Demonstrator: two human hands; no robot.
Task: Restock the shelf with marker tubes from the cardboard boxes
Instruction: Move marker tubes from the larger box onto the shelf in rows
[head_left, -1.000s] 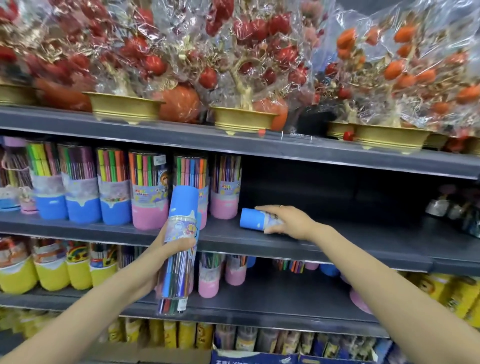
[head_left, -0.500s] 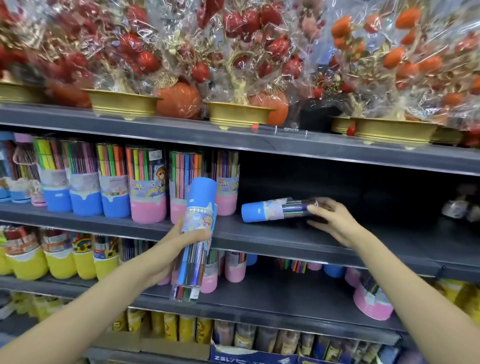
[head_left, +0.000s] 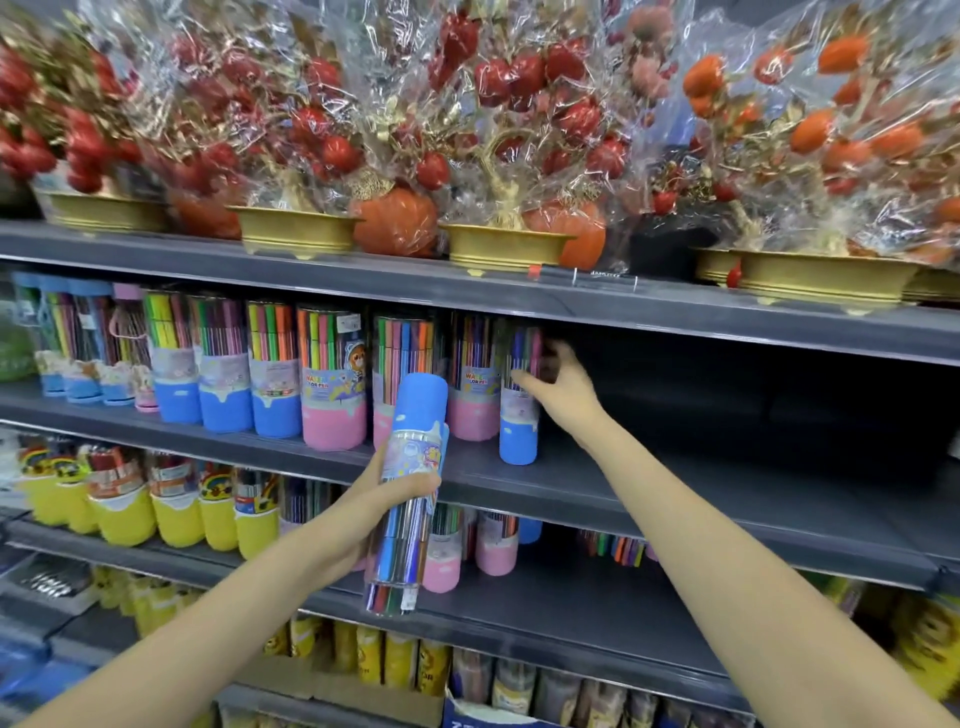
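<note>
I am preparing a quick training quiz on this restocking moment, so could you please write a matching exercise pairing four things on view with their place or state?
Things:
1. left hand
2. right hand
3. gold pots
4. yellow-based tubes

Places or states:
A. on the top shelf
B. steadying an upright blue-based tube on the shelf
C. on the shelf below the marker row
D. holding a blue-capped tube in front of the shelves

Pairs: 1-D, 2-B, 3-A, 4-C
</note>
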